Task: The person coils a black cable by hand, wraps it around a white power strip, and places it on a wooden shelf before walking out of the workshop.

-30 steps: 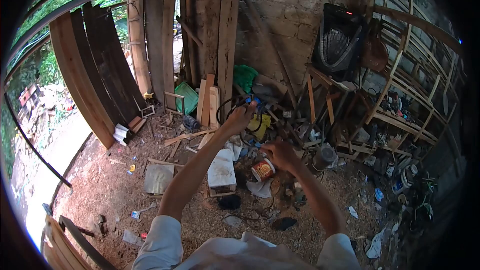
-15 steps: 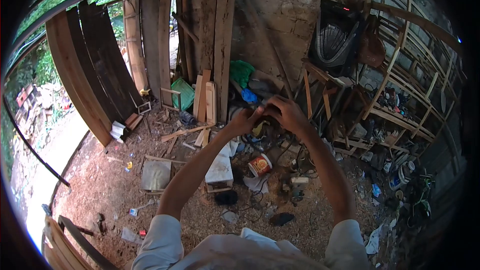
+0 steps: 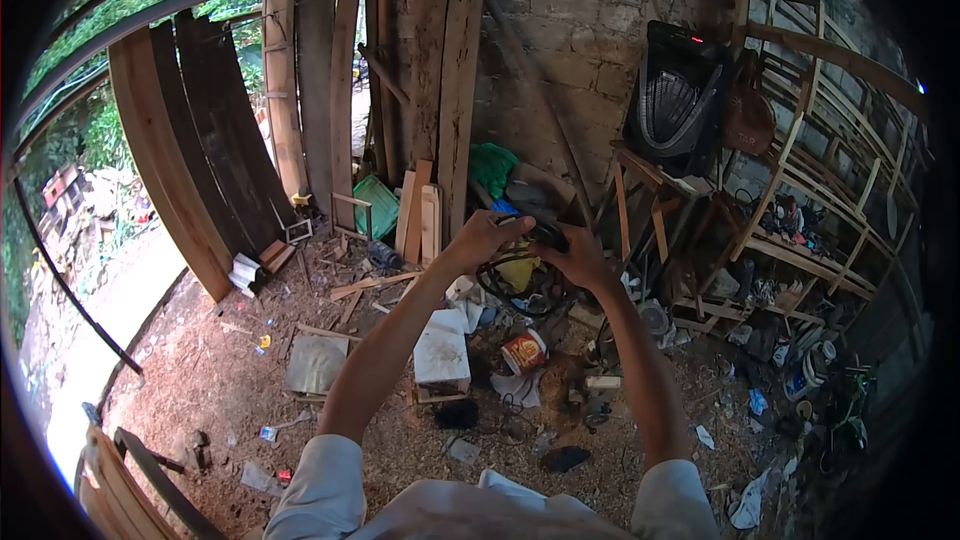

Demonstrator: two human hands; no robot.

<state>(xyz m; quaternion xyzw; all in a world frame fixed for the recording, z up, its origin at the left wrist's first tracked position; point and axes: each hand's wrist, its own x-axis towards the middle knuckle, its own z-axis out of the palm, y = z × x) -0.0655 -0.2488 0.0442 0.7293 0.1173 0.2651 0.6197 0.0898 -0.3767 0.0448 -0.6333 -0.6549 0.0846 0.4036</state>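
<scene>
My left hand [image 3: 490, 240] and my right hand [image 3: 577, 256] are raised in front of me, close together, fingers curled. Between them is a bunched black cable [image 3: 546, 233], and a dark loop of it appears to hang below the hands. Beneath and behind the loop, something yellow [image 3: 517, 273] shows among clutter on the ground. A red and white tub [image 3: 524, 351] lies tilted below the hands, near a white box-like block [image 3: 441, 348].
A large black speaker [image 3: 680, 90] stands on a wooden stand at right, beside a wooden rack [image 3: 800, 230]. Planks [image 3: 165, 160] lean at left. Wood scraps, a flat square panel [image 3: 317, 364] and litter cover the sawdust floor. A green crate [image 3: 375, 208] sits by the posts.
Both hands have shifted slightly down, and the black cable between them shows more clearly, with its loop now visible below. The view has tilted up a little.
</scene>
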